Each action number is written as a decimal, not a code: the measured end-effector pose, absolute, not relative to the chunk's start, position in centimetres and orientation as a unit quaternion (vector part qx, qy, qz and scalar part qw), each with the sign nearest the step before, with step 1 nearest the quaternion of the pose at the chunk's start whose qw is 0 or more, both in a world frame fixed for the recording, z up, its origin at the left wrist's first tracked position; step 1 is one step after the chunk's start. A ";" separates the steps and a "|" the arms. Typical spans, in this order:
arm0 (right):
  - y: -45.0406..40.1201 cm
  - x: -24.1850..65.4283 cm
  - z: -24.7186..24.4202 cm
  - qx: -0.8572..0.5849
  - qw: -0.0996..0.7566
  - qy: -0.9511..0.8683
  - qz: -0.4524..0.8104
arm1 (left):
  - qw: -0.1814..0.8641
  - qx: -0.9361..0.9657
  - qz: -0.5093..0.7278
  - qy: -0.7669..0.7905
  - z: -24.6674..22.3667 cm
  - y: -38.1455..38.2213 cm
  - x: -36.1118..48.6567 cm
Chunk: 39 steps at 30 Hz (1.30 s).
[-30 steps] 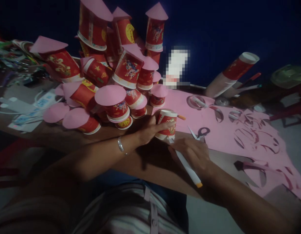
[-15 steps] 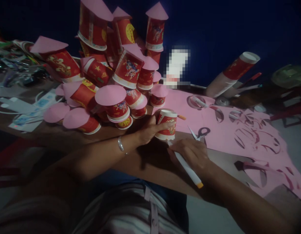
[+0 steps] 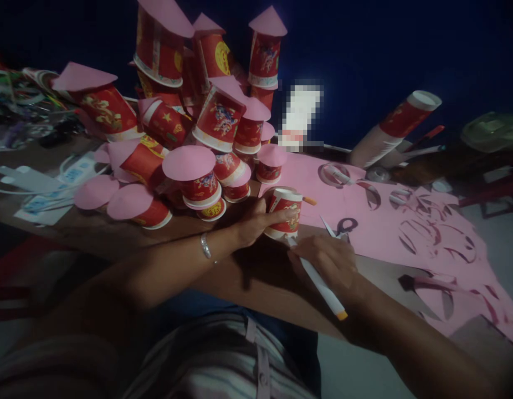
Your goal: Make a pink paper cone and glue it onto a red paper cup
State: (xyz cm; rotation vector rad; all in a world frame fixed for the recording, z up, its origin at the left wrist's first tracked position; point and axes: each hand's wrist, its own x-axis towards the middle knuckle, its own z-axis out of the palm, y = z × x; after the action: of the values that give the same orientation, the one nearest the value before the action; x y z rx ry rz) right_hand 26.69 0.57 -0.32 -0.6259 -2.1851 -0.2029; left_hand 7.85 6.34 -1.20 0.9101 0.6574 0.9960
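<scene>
A red patterned paper cup [image 3: 285,215] with white rims is held in my left hand [image 3: 258,223], thumb across its side. My right hand [image 3: 325,259] is closed around a white marker with an orange end [image 3: 321,285]; the marker's tip is at the cup's lower rim. Beyond the cup, an orange marker cap [image 3: 309,200] lies by pink paper [image 3: 302,174]. Scissors with dark handles [image 3: 342,228] rest just beyond my right hand. To the left stand several red cups with pink cone tops, one of them a short cup [image 3: 201,187] close to my left hand.
At the back right leans a stack of paper cups [image 3: 410,116]. Cut pink paper scraps [image 3: 443,227] cover the table's right side. On the left are a power strip with white cables [image 3: 27,180] and a blurred shiny heap [image 3: 49,105]. The brown table edge [image 3: 256,288] is near my body.
The marker in my right hand has shifted very slightly to the right at the cup's lower rim. My left hand and the cup have barely moved.
</scene>
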 end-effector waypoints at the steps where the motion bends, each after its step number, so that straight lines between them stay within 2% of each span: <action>1: 0.6 26.7 -0.4 -0.251 0.414 -0.871 -0.079 | 0.732 0.416 0.451 0.296 -1.2 6.4 7.8; 39: 0.6 26.6 -0.2 -0.255 0.396 -0.877 -0.093 | 0.738 0.420 0.450 0.277 -1.4 6.4 7.8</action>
State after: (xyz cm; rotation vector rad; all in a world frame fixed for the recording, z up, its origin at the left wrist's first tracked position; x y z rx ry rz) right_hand 26.61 0.57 -0.18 -0.6455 -2.2233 -0.2366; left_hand 7.78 6.37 -1.43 0.9217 0.6073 0.9886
